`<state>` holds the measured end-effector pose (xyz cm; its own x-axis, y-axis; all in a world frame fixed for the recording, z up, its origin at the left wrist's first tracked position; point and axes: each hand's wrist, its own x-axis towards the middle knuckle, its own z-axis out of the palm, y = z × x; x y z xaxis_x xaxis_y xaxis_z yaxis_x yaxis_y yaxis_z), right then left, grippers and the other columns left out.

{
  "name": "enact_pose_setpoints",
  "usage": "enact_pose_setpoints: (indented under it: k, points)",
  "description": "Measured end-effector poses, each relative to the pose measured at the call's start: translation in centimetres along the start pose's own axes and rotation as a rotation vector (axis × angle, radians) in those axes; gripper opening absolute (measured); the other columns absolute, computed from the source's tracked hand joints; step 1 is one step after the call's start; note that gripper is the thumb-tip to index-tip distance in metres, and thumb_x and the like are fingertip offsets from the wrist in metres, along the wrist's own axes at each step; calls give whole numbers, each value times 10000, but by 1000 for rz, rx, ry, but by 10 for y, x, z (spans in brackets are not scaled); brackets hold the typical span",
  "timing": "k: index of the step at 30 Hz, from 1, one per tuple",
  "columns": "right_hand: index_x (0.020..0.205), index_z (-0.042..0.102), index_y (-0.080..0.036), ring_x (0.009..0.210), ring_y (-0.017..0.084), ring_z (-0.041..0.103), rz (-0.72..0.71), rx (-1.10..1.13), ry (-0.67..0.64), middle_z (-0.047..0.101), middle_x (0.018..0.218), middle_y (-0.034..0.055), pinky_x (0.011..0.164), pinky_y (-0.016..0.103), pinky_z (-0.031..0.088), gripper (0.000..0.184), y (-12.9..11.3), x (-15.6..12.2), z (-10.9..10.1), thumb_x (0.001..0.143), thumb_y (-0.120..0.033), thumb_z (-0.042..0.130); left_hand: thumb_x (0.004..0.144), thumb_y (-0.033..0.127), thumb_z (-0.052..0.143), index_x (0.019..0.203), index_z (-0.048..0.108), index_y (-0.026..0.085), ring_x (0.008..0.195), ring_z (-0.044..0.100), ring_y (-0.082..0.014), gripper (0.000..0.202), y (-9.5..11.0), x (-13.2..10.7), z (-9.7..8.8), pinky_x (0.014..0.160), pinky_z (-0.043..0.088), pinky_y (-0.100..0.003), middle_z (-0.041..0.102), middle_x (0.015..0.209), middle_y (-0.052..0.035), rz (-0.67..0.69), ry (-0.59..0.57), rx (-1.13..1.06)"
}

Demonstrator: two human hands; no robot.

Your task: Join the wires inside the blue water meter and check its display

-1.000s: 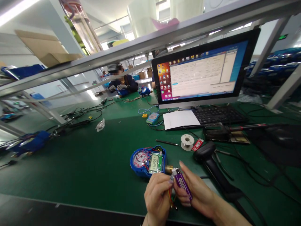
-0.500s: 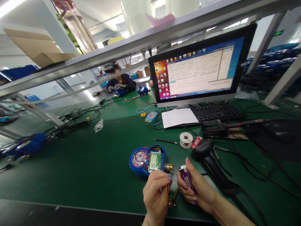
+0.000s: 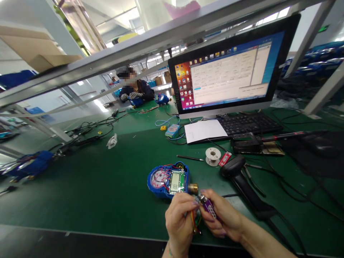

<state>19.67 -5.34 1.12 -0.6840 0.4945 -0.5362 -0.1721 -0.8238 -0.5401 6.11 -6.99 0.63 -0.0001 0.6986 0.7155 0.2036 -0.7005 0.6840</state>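
My left hand (image 3: 180,218) is closed in a pinch on thin coloured wires (image 3: 194,221), which hang below its fingers. A small greyish piece at the fingertips is too blurred to name. In my right hand (image 3: 224,216) is a purple lighter (image 3: 209,208) with white lettering, its metal end close to the left fingertips. I cannot tell whether a flame shows. Just beyond my left hand lies a blue water meter (image 3: 158,193) with its housing open, showing a small LCD (image 3: 175,182), red wires and a brass threaded end (image 3: 192,188).
Behind the meter are a black pen (image 3: 190,157), a white spool (image 3: 213,157) and a red label (image 3: 225,158). A barcode scanner (image 3: 244,186) lies right of my hands. Farther back stand a keyboard (image 3: 249,123) and monitor (image 3: 228,75). A gloved person (image 3: 138,91) works across the bench.
My right hand has brought the lighter left and slightly down, so its metal end now meets the area of the left fingertips. The left hand has barely moved; the meter stays in place.
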Motion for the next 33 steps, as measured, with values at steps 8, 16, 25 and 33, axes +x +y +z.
enact_pose_setpoints:
  k: [8, 16, 25, 33]
  points:
    - [427, 353, -152, 245, 54, 140, 0, 11, -11, 212, 314, -27, 256, 135, 138, 692, 0, 0, -2, 936, -417, -33, 739, 1, 592, 844, 596, 164, 688, 592, -128, 194, 1, 2, -1, 603, 495, -245, 630, 750, -17, -5, 3, 7]
    - [436, 357, -149, 241, 54, 160, 0, 21, -21, 235, 325, -24, 258, 139, 139, 699, 3, 0, -4, 937, -431, -40, 742, 2, 588, 835, 594, 162, 681, 596, -136, 185, 0, 2, -1, 596, 498, -252, 633, 740, -28, 20, -4, 29]
    - [432, 359, -149, 238, 55, 161, 25, 17, -26, 232, 325, -22, 258, 142, 128, 713, 2, 2, -3, 934, -437, -59, 741, 11, 596, 839, 595, 160, 699, 605, -139, 178, -1, 1, -2, 611, 506, -259, 643, 763, -26, 14, -6, 22]
    - [519, 366, -154, 290, 43, 147, -83, -26, 52, 226, 369, -51, 299, 144, 125, 630, -1, -1, -5, 924, -565, 111, 769, 72, 610, 828, 604, 160, 710, 605, -135, 106, 0, 2, -7, 607, 515, -256, 635, 789, -27, 66, 40, 100]
